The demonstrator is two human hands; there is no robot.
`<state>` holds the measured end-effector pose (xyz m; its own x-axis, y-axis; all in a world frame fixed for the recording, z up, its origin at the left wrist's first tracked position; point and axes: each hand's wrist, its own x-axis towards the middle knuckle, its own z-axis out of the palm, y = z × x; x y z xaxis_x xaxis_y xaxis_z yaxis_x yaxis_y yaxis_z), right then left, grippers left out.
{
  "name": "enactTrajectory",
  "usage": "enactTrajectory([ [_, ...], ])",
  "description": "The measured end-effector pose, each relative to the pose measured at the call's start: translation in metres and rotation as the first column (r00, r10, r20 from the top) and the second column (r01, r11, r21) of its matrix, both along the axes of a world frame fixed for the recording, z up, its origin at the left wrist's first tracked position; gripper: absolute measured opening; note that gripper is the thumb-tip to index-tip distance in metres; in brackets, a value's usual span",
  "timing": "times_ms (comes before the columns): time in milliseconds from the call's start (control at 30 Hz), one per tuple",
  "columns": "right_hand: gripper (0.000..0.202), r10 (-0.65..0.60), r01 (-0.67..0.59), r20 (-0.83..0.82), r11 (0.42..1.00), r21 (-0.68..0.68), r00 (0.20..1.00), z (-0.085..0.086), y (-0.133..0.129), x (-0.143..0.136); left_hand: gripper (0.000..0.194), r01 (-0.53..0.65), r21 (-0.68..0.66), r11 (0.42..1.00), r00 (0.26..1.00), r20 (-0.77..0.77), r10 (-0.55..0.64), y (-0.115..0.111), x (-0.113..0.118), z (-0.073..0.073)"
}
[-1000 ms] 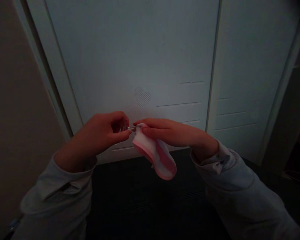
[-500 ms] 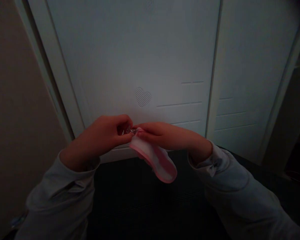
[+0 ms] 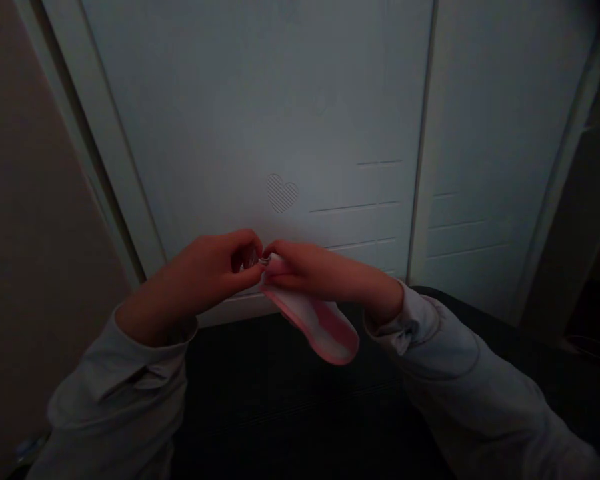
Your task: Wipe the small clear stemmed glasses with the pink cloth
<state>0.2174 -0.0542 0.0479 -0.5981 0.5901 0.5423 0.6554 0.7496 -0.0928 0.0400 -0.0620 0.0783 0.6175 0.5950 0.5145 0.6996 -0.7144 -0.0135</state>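
Observation:
A pink and white striped cloth item (image 3: 330, 330) hangs down to the right from my fingers, its rounded end lowest. My right hand (image 3: 317, 270) pinches its upper end between thumb and fingers. A small shiny clip-like piece (image 3: 264, 261) shows at that end, between the two hands. My left hand (image 3: 217, 267) is closed on the shiny piece, whose rest lies partly hidden inside the curled fingers. The fingertips of both hands nearly meet. The picture is dim, so the clip's details are hard to make out.
Behind the hands stands a pale panelled door (image 3: 260, 120) with an engraved heart and lines. Below lies a dark surface (image 3: 280, 400). A brownish wall (image 3: 35, 233) is at the left. Something small and unclear (image 3: 30, 447) sits at the lower left.
My right hand has shifted slightly left, its fingers more bent around the cloth's upper end. The cloth's lower end has swung a little right. The view has moved slightly.

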Motion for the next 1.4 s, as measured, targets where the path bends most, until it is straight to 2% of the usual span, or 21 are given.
enactTrajectory([
  [167, 0.017, -0.059, 0.059, -0.001, 0.998, 0.022, 0.998, 0.003, 0.007, 0.004, 0.025, 0.057, 0.023, 0.998, 0.998, -0.010, -0.057, -0.004, 0.005, 0.003],
  [433, 0.009, 0.022, -0.021, -0.021, 0.999, 0.048, 1.000, 0.001, 0.008, 0.005, 0.023, 0.116, 0.006, 0.993, 0.992, 0.046, -0.117, -0.008, 0.009, 0.003],
  [567, 0.013, 0.059, -0.056, -0.087, 0.998, 0.042, 0.994, -0.006, 0.008, 0.004, 0.018, 0.149, 0.007, 0.989, 0.983, 0.105, -0.149, -0.007, 0.004, 0.000],
  [700, 0.021, 0.111, -0.092, -0.248, 0.992, 0.085, 0.962, -0.012, 0.005, 0.004, 0.018, 0.199, -0.010, 0.980, 0.955, 0.227, -0.192, -0.003, 0.001, -0.002],
  [933, 0.026, 0.248, -0.174, -0.567, 0.968, 0.183, 0.786, -0.012, 0.004, 0.003, 0.017, 0.302, 0.021, 0.953, 0.852, 0.443, -0.280, -0.003, 0.002, -0.005],
  [1033, 0.030, 0.307, -0.255, -0.662, 0.951, 0.178, 0.683, -0.012, 0.005, 0.002, 0.016, 0.379, 0.037, 0.924, 0.790, 0.507, -0.345, -0.004, 0.004, -0.006],
  [1133, 0.037, 0.325, -0.362, -0.761, 0.923, 0.127, 0.562, -0.012, 0.004, -0.001, 0.017, 0.401, 0.078, 0.913, 0.756, 0.534, -0.378, -0.004, 0.004, -0.007],
  [1300, 0.044, 0.272, -0.543, -0.889, 0.839, 0.032, 0.368, -0.012, 0.002, -0.009, 0.018, 0.430, 0.135, 0.893, 0.715, 0.552, -0.428, -0.002, 0.005, -0.006],
  [1400, 0.039, 0.244, -0.653, -0.931, 0.757, 0.009, 0.271, -0.011, 0.004, -0.015, 0.017, 0.454, 0.154, 0.878, 0.680, 0.577, -0.452, 0.000, 0.007, -0.006],
])
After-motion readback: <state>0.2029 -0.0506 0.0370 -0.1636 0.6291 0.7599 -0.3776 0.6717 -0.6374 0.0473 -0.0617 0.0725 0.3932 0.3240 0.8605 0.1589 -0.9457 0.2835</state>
